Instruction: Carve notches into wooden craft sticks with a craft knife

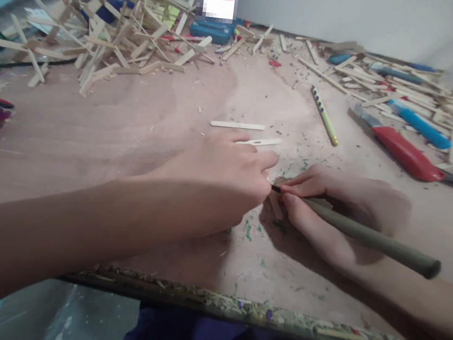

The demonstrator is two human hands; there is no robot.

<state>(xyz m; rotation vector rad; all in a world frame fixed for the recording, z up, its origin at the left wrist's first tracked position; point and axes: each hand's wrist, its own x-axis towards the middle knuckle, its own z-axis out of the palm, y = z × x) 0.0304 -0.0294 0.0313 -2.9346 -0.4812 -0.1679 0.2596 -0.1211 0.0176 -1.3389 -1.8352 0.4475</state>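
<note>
My left hand [225, 183] rests knuckles-up on the wooden board [111, 135], fingers curled and pressed down on a small wooden stick piece that is mostly hidden under them. My right hand [339, 215] grips a tool with a long olive-green handle [370, 238] like a pen; its dark tip meets the spot under my left fingertips. Just beyond my left hand lie a pale flat stick with a slot [260, 141] and another plain flat stick [237, 125].
A heap of joined wooden sticks [103, 30] fills the far left. At the right lie a striped pencil [325, 116], a red-handled tool [404, 152], a blue-handled tool [420, 125] and several loose sticks. Shavings line the board's near edge [235, 305].
</note>
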